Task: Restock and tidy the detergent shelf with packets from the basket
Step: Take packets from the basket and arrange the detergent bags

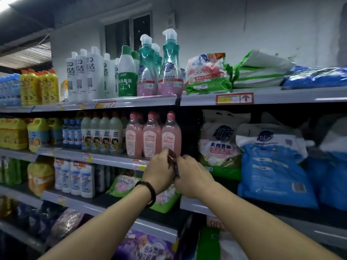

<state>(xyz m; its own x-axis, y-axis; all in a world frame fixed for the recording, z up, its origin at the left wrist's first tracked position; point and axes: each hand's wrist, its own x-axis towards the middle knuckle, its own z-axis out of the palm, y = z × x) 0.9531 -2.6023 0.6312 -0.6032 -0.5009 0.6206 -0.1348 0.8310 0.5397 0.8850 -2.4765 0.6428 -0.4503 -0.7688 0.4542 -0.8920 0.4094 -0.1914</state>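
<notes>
My left hand (159,171), a dark bead bracelet on its wrist, and my right hand (191,175) meet in front of the middle shelf's edge (112,159). Between them they pinch a thin dark item (175,167); it is too small and blurred to tell what it is. Just behind stand pink bottles (152,136). Under my wrists, green and pink detergent packets (165,201) lie on the lower shelf. A white and pink detergent bag (219,145) and a blue bag (272,166) sit to the right. No basket is in view.
The top shelf (272,97) carries teal pump bottles (169,66), white bottles (86,76), a pink and green packet (206,74) and flat bags. Yellow jugs (37,134) and small bottles fill the left. Purple packets (146,244) lie at the bottom.
</notes>
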